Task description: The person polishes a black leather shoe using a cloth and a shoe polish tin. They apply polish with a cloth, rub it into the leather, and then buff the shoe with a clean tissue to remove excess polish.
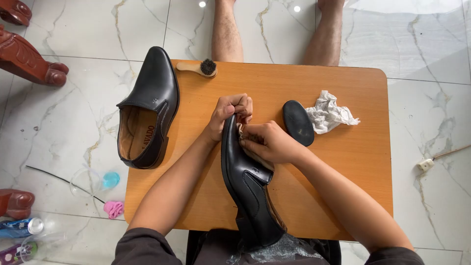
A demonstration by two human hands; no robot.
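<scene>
Orange-brown wooden tabletop (343, 196) carries the work: a second black shoe (147, 110) overhangs its left edge untouched, and the black shoe in hand (248, 181) runs from the near edge toward the centre, heel toward the person. Left hand (226, 115) has its fingers curled tight over the toe; right hand (267, 142) presses a pale cloth against the upper, fingers closed on it. Polish lid (298, 122), crumpled white rag (329, 113) and far-edge brush (198, 67) lie idle; judging by this, one shoe is mid-rub, the other waits.
</scene>
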